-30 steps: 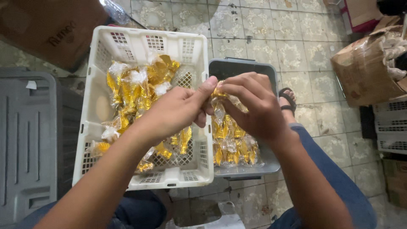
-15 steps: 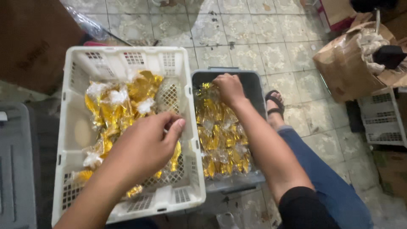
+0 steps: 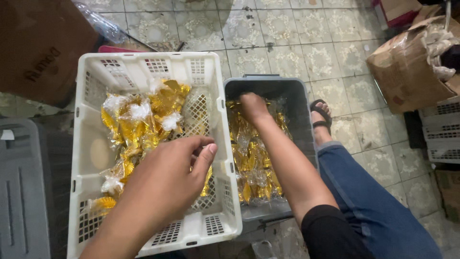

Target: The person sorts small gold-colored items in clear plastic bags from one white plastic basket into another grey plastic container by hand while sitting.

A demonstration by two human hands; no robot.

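Observation:
A white slotted plastic basket (image 3: 86, 144) on the floor holds several gold foil packets in clear wrap (image 3: 139, 120). My left hand (image 3: 167, 180) hovers over its near half, fingers curled downward with nothing visible in them. Touching the basket's right side is a grey plastic bin (image 3: 299, 100), also filled with gold packets (image 3: 251, 163). My right hand (image 3: 253, 106) reaches into the bin's far end, palm down, fingertips pressed among the packets and hidden by them.
My leg in blue jeans (image 3: 369, 192) and a foot in a black sandal (image 3: 322, 115) lie right of the bin. A torn cardboard box (image 3: 407, 67) and white crates (image 3: 443, 129) stand at the right. A grey lid (image 3: 24, 192) and brown box (image 3: 38, 48) are at the left.
One second ago both hands held a packet together above the containers. They have separated: my right hand went down into the grey bin and my left dropped over the white basket.

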